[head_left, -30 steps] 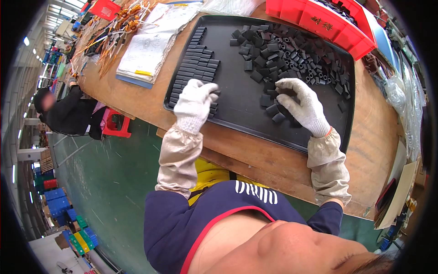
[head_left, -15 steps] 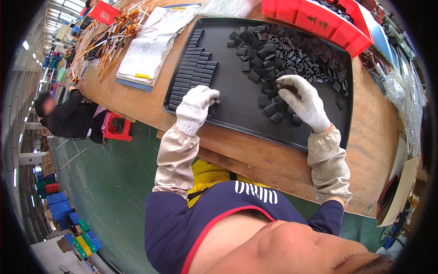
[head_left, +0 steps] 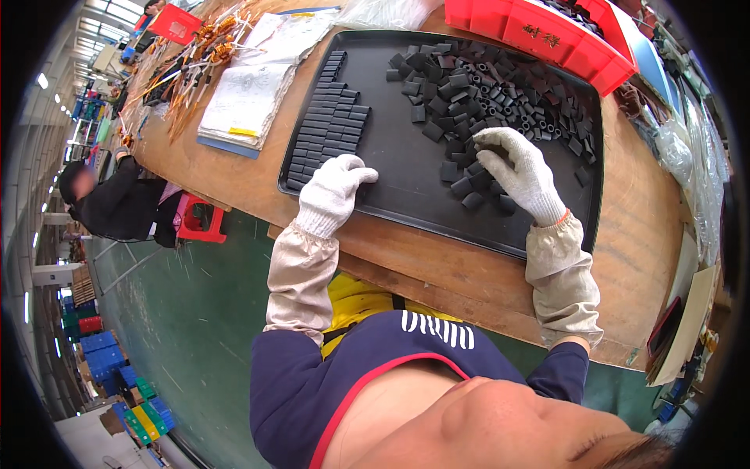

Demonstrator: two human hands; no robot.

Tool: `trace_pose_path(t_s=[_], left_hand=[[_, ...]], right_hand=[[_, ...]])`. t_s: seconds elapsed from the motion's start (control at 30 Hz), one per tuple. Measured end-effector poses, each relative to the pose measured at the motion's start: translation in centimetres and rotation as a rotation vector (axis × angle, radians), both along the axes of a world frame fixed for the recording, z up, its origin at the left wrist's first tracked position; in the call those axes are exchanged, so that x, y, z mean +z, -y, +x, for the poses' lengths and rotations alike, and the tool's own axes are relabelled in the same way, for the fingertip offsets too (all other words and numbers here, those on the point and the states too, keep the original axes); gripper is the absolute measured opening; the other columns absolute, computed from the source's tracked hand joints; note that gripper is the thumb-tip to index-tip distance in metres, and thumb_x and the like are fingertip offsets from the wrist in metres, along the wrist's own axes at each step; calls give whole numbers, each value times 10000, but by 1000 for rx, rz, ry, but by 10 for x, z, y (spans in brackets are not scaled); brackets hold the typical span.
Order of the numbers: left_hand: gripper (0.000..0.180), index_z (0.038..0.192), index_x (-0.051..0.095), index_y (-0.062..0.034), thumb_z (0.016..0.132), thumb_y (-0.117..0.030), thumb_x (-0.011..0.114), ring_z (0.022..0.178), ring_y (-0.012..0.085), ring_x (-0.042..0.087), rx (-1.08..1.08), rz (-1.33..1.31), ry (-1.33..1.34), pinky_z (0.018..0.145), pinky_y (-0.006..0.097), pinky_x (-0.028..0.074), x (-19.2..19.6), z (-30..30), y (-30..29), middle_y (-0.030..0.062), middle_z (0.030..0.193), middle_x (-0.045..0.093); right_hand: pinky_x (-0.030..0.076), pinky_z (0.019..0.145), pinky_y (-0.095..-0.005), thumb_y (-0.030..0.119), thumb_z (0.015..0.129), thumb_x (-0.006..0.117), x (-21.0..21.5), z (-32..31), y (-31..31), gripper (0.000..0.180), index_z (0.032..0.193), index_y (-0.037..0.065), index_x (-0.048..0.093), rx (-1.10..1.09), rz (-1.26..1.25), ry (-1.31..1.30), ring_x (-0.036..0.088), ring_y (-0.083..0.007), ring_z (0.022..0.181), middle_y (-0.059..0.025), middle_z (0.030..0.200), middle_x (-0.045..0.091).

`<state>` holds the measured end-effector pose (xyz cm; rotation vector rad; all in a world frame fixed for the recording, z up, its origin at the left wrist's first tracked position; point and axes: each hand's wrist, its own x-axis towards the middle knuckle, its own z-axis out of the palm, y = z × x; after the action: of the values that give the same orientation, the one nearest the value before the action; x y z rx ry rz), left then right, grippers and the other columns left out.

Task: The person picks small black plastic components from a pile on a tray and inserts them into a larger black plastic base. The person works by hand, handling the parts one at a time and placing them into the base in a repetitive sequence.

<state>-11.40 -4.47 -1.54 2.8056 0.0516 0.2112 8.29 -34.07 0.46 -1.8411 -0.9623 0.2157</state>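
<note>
A black tray (head_left: 426,205) lies on the wooden table in front of me. My left hand (head_left: 332,191), in a white knitted glove, is at the tray's near left part, fingers curled over the lower end of neat rows of short black tubes (head_left: 332,125). What lies under those fingers is hidden. Over the near side of a loose heap of similar tubes (head_left: 445,102) hovers my gloved right hand (head_left: 519,172). Its thumb and fingers are bent with a gap between them, and no tube shows in that gap.
Behind the tray stands a red bin (head_left: 547,39) holding dark parts. Left of it lie paper sheets (head_left: 242,102) and wire-wound copper parts (head_left: 219,51). Clear plastic bags (head_left: 680,156) are at the right. A person in black (head_left: 117,199) sits at the far left near a red stool (head_left: 199,219).
My left hand has shifted slightly and turned; the tubes that showed beside its fingertips are out of sight. My right hand has hardly moved.
</note>
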Motion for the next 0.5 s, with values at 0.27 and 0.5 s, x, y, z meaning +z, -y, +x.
trace_pose_path(t_s=[0.27, 0.5], left_hand=[[686, 1538, 444, -75, 1029, -509, 599, 670, 73, 508, 72, -1124, 84, 581, 190, 427, 19, 12, 36, 109, 1129, 675], [1031, 1661, 98, -102, 953, -820, 312, 756, 70, 534, -20, -1510, -142, 569, 173, 415, 7, 40, 101, 152, 1362, 585]], right_hand=[[549, 849, -333, 63, 893, 738, 5, -5, -2, 247, 1136, 50, 698, -7, -13, 28, 701, -241, 972, -113, 1068, 702], [531, 927, -424, 94, 806, 786, 22, -17, -9, 274, 1076, 123, 751, 124, 44, 444, 647, -345, 1092, -137, 1174, 686]])
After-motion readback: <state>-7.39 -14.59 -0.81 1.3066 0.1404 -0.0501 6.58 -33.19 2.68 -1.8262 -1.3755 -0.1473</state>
